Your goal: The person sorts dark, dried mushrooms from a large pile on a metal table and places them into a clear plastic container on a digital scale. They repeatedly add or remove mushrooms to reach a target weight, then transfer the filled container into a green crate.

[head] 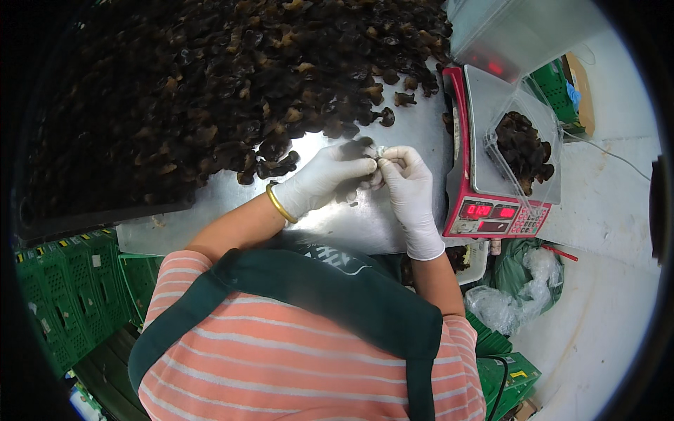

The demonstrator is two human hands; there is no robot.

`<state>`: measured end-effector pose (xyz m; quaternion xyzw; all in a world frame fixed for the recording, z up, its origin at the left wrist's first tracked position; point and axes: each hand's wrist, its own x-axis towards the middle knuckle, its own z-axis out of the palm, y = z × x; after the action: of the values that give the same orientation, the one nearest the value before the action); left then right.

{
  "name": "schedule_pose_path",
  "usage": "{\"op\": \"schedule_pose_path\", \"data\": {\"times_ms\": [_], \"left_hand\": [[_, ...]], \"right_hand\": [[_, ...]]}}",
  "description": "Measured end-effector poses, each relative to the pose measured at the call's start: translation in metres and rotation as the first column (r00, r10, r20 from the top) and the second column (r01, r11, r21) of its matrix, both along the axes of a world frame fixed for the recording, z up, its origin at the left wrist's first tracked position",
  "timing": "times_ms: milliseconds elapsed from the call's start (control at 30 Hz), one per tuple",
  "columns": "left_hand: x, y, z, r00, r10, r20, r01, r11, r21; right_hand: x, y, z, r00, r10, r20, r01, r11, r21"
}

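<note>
Both hands wear white gloves and meet above the metal table [363, 231]. My left hand [329, 176] has a dark piece of wood ear fungus [355, 149] in its fingers, partly blurred. The fingertips of my right hand [405, 181] pinch at the piece's edge, where a small pale bit shows; what exactly they grip is unclear. A large heap of dark brown wood ear fungus [210, 89] covers the table beyond and to the left. On the right, a clear plastic tray [497, 163] with more fungus [522, 144] rests on a red digital scale [457, 184].
Stacked clear plastic containers [521, 31] stand behind the scale. Green plastic crates [73, 294] are at the lower left, with another crate [511, 379] at the lower right. A white basket [479, 263] and crumpled clear plastic [495, 305] lie below the table's right edge.
</note>
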<state>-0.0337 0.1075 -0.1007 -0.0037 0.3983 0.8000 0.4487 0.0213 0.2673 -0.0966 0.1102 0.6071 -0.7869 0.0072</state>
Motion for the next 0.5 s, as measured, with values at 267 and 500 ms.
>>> {"op": "schedule_pose_path", "data": {"times_ms": [267, 500], "left_hand": [[0.005, 0.002, -0.003, 0.982, 0.178, 0.067, -0.172, 0.981, -0.092], [-0.006, -0.022, 0.012, 0.959, 0.226, -0.172, -0.267, 0.922, -0.280]], "right_hand": [[0.001, 0.002, 0.003, 0.998, 0.028, -0.058, -0.008, 0.944, 0.330], [0.009, 0.033, 0.006, 0.966, 0.074, -0.248, 0.176, 0.514, 0.839]]}}
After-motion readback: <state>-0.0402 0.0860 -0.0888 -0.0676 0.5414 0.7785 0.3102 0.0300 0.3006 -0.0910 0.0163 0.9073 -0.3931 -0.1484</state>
